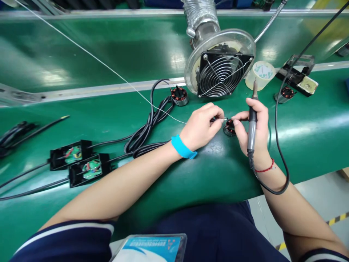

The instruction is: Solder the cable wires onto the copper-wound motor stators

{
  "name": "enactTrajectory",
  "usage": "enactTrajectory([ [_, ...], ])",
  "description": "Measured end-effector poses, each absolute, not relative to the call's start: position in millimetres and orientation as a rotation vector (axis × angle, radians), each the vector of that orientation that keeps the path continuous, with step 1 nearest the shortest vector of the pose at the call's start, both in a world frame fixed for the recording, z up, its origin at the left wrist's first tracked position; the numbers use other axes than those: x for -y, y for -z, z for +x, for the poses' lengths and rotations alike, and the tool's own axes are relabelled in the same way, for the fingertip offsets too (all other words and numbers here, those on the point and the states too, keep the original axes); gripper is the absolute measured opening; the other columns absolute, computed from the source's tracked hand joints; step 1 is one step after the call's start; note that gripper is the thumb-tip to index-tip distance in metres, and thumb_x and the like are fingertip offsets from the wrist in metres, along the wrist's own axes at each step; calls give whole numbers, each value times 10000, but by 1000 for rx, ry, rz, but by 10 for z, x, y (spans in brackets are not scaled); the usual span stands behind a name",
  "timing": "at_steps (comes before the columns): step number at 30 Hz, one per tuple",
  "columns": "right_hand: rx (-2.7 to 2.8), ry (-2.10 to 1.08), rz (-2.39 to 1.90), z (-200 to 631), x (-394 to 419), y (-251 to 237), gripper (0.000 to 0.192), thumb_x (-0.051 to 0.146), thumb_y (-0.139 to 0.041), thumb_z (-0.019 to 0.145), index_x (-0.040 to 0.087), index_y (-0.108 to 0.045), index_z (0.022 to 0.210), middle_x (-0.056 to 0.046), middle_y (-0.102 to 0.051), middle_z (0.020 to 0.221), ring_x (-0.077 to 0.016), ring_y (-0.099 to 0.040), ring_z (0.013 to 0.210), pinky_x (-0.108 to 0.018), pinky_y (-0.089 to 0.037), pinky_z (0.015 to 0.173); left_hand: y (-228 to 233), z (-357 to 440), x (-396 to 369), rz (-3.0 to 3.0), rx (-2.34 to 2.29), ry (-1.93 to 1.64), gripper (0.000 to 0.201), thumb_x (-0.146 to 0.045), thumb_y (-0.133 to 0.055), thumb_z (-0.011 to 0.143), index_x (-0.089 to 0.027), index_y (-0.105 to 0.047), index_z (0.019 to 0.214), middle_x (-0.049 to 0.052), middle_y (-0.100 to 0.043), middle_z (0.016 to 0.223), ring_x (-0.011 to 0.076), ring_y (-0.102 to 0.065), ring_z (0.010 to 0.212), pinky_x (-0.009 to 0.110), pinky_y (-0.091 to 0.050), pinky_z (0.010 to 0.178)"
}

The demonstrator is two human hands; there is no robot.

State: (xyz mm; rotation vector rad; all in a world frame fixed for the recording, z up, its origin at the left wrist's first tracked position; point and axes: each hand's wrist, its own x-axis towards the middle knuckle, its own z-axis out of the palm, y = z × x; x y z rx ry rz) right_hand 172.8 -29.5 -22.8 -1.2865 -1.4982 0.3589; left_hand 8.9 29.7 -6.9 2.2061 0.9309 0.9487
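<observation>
My left hand (203, 123), a blue band at its wrist, is closed on a black cable end (215, 119). The bared tip of that cable meets a small motor stator (229, 128) with copper windings. Thin solder wire (160, 109) runs from the upper left down to this hand. My right hand (255, 127) carries a soldering iron (252, 131) upright against the palm, its tip pointing up and away from the stator. Thumb and forefinger of that hand touch the stator's right side.
A fume extractor fan (222, 78) stands behind my hands. Beside it are a pale yellow tub (260, 74), an iron stand (296, 76) and another stator (285, 94). A further stator (180, 96), coiled cable (149, 125) and two open black boxes (88, 170) with circuit boards lie left.
</observation>
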Motion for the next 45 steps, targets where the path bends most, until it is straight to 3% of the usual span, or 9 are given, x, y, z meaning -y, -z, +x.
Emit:
enactTrajectory([
  [6, 1649, -492, -1309, 1788, 301, 288, 557, 164, -602, 840, 328, -421, 1340, 17, -724, 996, -201, -687, 962, -446, -554, 891, 31, 34, -414, 2047, -1001, -771, 93, -100, -565, 760, -145, -636, 721, -3, -614, 750, 105, -528, 679, 241, -457, 691],
  [12, 1709, -556, -1334, 1765, 283, 286, 576, 110, -552, 843, 334, -428, 1359, 2, -712, 1135, -227, -612, 1223, -519, -456, 1073, -1, 46, -411, 1987, -991, -701, 100, -84, -567, 739, -139, -644, 705, -11, -623, 742, 95, -527, 667, 235, -451, 688],
  [17, 1656, -504, -1293, 1793, 313, 215, 543, 178, -632, 839, 320, -453, 1332, 11, -716, 974, -220, -651, 1061, -490, -466, 1044, -15, 50, -412, 1907, -979, -685, 96, -75, -567, 731, -131, -643, 712, -23, -615, 680, 94, -534, 658, 228, -426, 655],
  [24, 1583, -396, -1367, 1713, 216, 228, 478, 151, -627, 825, 305, -483, 1254, 51, -606, 802, -162, -620, 728, -389, -534, 768, -38, 73, -388, 1782, -986, -669, 89, -86, -564, 734, -130, -638, 713, -29, -616, 645, 86, -526, 622, 216, -414, 609],
  [29, 1577, -375, -1378, 1705, 149, 266, 515, 133, -631, 822, 331, -475, 1271, 24, -629, 842, -199, -649, 795, -419, -547, 821, -23, 85, -347, 1788, -976, -715, 74, -98, -574, 743, -135, -631, 712, -23, -630, 657, 90, -536, 625, 225, -421, 605],
  [33, 1577, -340, -1407, 1766, 315, 106, 463, 161, -644, 863, 280, -516, 1291, -20, -718, 944, -213, -702, 910, -420, -546, 907, -7, 95, -329, 1865, -983, -756, 75, -103, -573, 744, -149, -626, 718, -17, -645, 687, 109, -570, 671, 246, -453, 640],
  [35, 1529, -291, -1449, 1795, 466, 20, 388, 216, -594, 928, 270, -550, 1310, -19, -738, 938, -193, -721, 844, -395, -564, 879, -9, 107, -324, 1908, -997, -772, 81, -94, -573, 742, -156, -616, 711, -13, -647, 709, 117, -580, 700, 255, -466, 660],
  [39, 1459, -213, -1471, 1819, 762, 21, 367, 334, -608, 939, 341, -607, 1305, -40, -691, 1191, -203, -717, 801, -417, -591, 788, -26, 130, -312, 1995, -1041, -780, 121, -54, -567, 744, -163, -583, 695, -9, -631, 736, 121, -581, 727, 275, -483, 699],
  [45, 1474, -57, -1311, 1778, 898, 165, 289, 276, -687, 868, 294, -681, 1157, -33, -687, 886, -196, -657, 720, -368, -556, 650, -39, 127, -283, 2090, -1063, -793, 136, -54, -547, 767, -176, -566, 708, 12, -613, 784, 148, -578, 756, 339, -511, 763],
])
